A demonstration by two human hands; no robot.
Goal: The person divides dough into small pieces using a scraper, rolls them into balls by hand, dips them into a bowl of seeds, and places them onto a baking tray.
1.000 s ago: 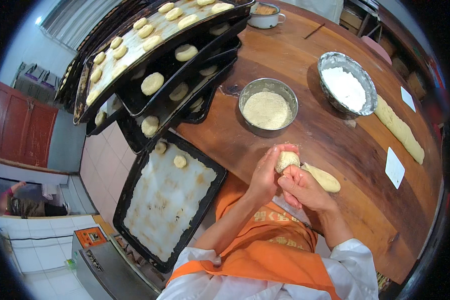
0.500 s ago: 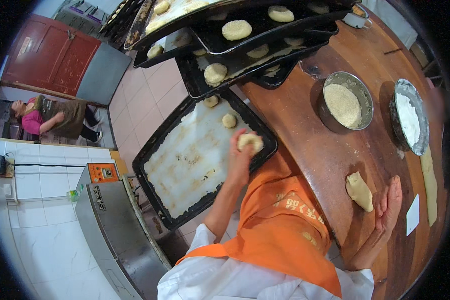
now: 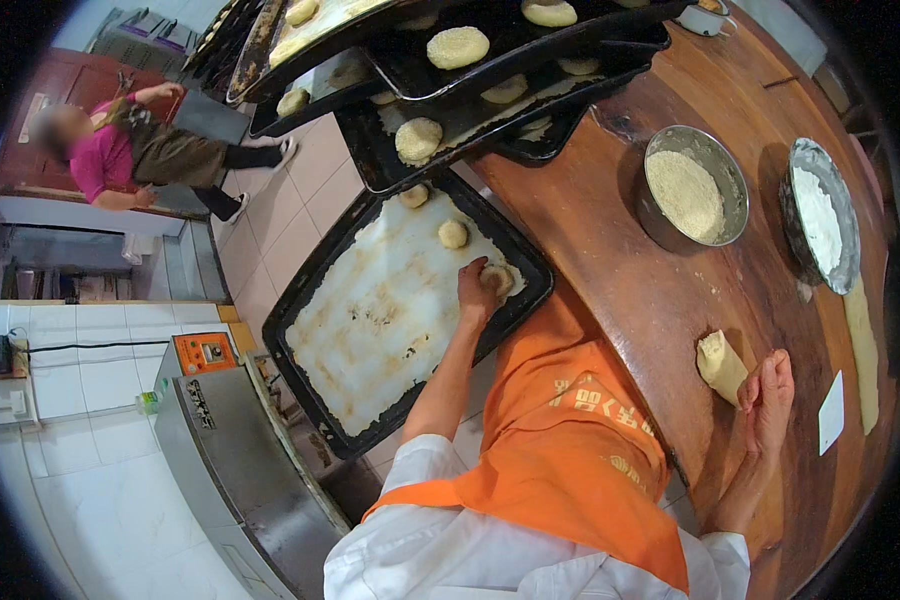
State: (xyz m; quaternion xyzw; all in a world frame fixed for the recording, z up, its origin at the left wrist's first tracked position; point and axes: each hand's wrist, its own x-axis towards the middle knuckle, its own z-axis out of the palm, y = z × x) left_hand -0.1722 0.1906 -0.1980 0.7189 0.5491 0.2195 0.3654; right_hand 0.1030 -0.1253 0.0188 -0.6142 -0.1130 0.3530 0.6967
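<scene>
Dough ball set down on the baking tray

Low in the frame, the left hand [image 3: 477, 292] rests its fingers on a dough ball [image 3: 497, 278] at the black tray's [image 3: 315, 385] near corner, lined up with two others. At lower right, the right hand [image 3: 770, 400] hangs released beside the dough lump [image 3: 720, 365] on the table [image 3: 620, 260], bowls beyond.

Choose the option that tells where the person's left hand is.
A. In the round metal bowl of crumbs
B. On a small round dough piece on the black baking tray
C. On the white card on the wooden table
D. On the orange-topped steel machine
B: the left hand rests on a small round dough piece near the edge of the black baking tray, apart from the bowls.
</scene>
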